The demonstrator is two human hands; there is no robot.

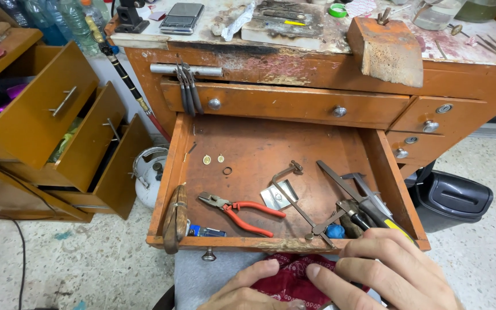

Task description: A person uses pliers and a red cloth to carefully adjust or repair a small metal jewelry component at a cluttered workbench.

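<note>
Down at six o'clock, just below the front edge of the pulled-out orange wooden drawer (368, 149), both hands rest on a dark red patterned cloth (285, 282) lying on the person's grey lap. Over it the left hand (247, 290) comes in from seven o'clock, its grip pressed onto the cloth with the thumb flat on the fabric, while the right hand (388, 267) lies at five o'clock, fingers curled together and the forefinger tip touching the cloth; whether either hand truly pinches the fabric I cannot tell. Inside the drawer, red-handled pliers (242, 211) lie near the front at about seven o'clock of its floor, a metal jeweller's saw frame (299, 198) sits toward the middle, and a heap of dark tools (357, 209) crowds the four o'clock corner. Two small yellow oval pieces (213, 159) and a thin dark ring (227, 170) lie apart at ten o'clock. A curved wooden-handled tool (175, 218) hangs over the drawer's left wall. Above, at twelve o'clock, the worn counter (294, 54) carries a chunky orange wooden peg (387, 49). Off at nine o'clock stands a small cabinet with three open orange drawers (58, 132).
</note>
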